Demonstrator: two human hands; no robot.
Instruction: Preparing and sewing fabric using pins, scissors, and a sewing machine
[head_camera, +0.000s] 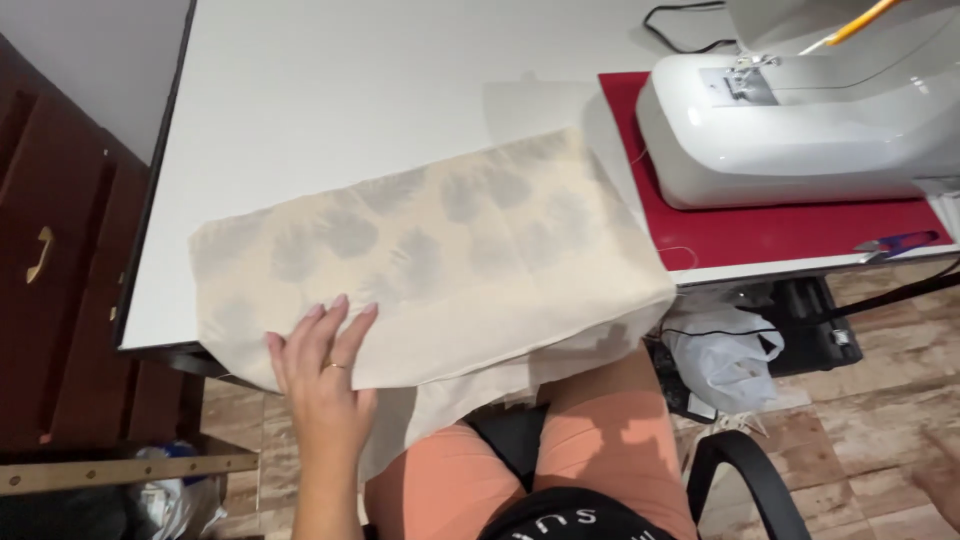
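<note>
A folded beige cloth (440, 250) with faded grey blotches lies across the near part of the white table (330, 90), its lower layer hanging over the front edge towards my lap. My left hand (322, 375) rests flat on the cloth's near left corner, fingers spread and pointing away from me, a ring on one finger. It grips nothing. My right hand is out of sight.
A white sewing machine (800, 130) stands on a red mat (760, 235) at the table's right end, small snips (895, 243) by the mat's edge. A dark wooden cabinet (50, 260) sits left. A white plastic bag (725, 355) and a black chair arm (750, 480) are below right.
</note>
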